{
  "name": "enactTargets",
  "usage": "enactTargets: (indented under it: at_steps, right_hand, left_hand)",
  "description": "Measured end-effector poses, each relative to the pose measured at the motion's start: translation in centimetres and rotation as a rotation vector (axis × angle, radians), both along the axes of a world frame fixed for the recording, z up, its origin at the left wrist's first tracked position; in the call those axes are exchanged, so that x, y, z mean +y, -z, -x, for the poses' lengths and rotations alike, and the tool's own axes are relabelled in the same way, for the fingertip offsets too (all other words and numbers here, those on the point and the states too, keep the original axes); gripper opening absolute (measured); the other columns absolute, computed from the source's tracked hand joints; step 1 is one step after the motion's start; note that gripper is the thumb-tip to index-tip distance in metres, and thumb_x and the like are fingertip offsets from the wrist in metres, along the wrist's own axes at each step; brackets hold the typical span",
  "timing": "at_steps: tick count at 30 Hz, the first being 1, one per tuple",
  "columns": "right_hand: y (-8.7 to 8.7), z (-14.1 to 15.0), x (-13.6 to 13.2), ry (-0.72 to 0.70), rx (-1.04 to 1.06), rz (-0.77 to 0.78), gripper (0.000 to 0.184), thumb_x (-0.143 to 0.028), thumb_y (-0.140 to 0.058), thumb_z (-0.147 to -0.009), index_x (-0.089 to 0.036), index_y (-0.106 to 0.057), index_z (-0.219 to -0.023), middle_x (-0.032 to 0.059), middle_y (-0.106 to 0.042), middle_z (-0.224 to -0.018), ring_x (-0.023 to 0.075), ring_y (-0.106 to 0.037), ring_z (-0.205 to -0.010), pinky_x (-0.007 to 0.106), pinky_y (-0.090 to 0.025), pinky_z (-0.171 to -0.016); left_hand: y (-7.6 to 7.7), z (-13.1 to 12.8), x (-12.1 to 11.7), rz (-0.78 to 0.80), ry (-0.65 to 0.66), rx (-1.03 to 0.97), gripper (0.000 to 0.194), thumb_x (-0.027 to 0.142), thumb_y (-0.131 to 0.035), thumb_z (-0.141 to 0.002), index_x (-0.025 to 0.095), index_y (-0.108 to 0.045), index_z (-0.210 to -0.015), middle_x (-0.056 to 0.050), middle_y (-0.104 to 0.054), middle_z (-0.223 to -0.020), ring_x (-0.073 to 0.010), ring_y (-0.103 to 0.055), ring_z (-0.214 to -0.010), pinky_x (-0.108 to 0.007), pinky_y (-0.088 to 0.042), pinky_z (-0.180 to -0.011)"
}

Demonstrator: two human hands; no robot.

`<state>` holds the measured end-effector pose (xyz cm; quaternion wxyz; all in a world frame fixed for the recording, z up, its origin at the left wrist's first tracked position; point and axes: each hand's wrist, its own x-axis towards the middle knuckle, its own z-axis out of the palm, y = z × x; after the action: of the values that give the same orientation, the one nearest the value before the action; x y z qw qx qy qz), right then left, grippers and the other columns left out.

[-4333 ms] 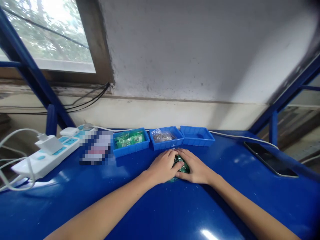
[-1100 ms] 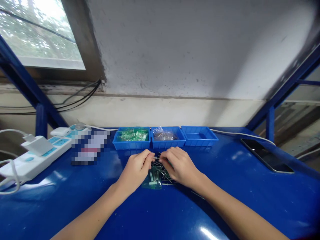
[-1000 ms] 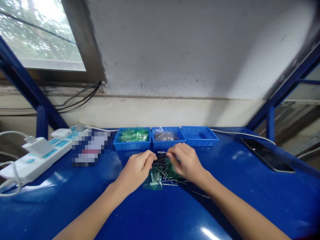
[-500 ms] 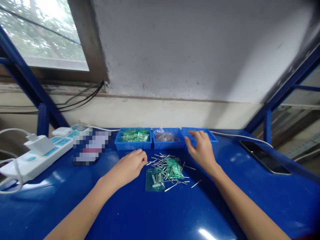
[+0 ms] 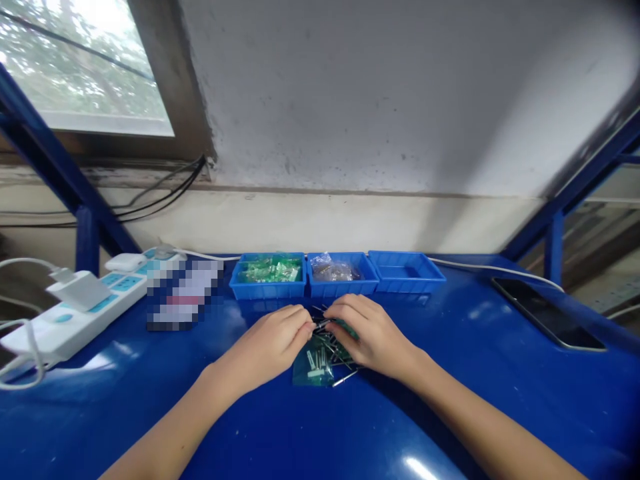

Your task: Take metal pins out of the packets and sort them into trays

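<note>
Over a loose pile of blind rivets [image 5: 344,379], my left hand [image 5: 273,340] is closed in a pinch on the end of one thin metal rivet [image 5: 321,325]. My right hand [image 5: 373,333] has come up against it, thumb and forefinger closing on the same rivet's other end. Below the fingers lies a green clear bag [image 5: 313,373] with white plastic plugs and metal pieces in it. A second green bag among the rivets is mostly covered by my right hand, as is much of the pile.
Three blue bins stand in a row behind: one with green bags [image 5: 270,272], one with clear bags [image 5: 335,272], and the right bin [image 5: 407,283]. A power strip [image 5: 75,323] and a pixelated item [image 5: 185,293] lie left; a phone [image 5: 547,313] lies right.
My right hand has moved from over the right bin down and left to the pile, meeting my left hand. My left hand has shifted slightly right, still pinching a rivet.
</note>
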<state>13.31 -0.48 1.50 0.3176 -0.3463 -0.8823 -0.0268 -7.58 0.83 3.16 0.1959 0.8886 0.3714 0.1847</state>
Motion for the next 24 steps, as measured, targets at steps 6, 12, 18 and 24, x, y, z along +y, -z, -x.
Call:
enactTargets:
  at_steps: [6, 12, 18, 24]
  right_hand:
    - [-0.1, 0.1, 0.2, 0.041, -0.014, 0.037, 0.016, -0.019, -0.038, -0.094, -0.016, -0.053, -0.089, 0.0055, -0.061, -0.080, 0.0155, -0.052, -0.070, 0.029, -0.039, -0.064]
    - [0.1, 0.1, 0.1, 0.082, 0.028, 0.057, 0.019, -0.024, -0.037, -0.095, -0.017, -0.053, -0.087, 0.0048, -0.060, -0.078, 0.0154, -0.051, -0.068, 0.029, -0.038, -0.064]
    - [-0.1, 0.7, -0.5, 0.035, 0.030, 0.000, 0.013, -0.025, -0.043, -0.093, -0.018, -0.054, -0.092, 0.0051, -0.062, -0.081, 0.0155, -0.054, -0.071, 0.029, -0.039, -0.064]
    - [-0.9, -2.6, 1.3, 0.229, 0.111, -0.182, 0.015, -0.022, -0.044, -0.091, -0.018, -0.056, -0.084, 0.0061, -0.061, -0.075, 0.0178, -0.054, -0.071, 0.031, -0.042, -0.065]
  left_hand:
    - [0.2, -0.2, -0.1, 0.034, -0.027, -0.078, 0.018, 0.026, -0.036, -0.094, 0.021, -0.051, -0.084, 0.001, -0.057, -0.078, -0.0134, -0.054, -0.068, -0.026, -0.042, -0.061]
    - [0.8, -0.4, -0.1, -0.062, -0.108, -0.182, 0.013, 0.024, -0.041, -0.092, 0.021, -0.052, -0.085, 0.000, -0.059, -0.081, -0.0134, -0.055, -0.069, -0.026, -0.042, -0.062]
    - [0.9, -0.6, -0.2, -0.068, -0.100, -0.218, 0.020, 0.026, -0.038, -0.094, 0.021, -0.054, -0.082, 0.002, -0.059, -0.076, -0.0131, -0.057, -0.069, -0.025, -0.043, -0.064]
    - [1.1, -0.3, 0.1, -0.046, -0.159, -0.157, 0.020, 0.032, -0.039, -0.093, 0.022, -0.056, -0.089, 0.001, -0.062, -0.076, -0.0136, -0.057, -0.065, -0.025, -0.043, -0.059]
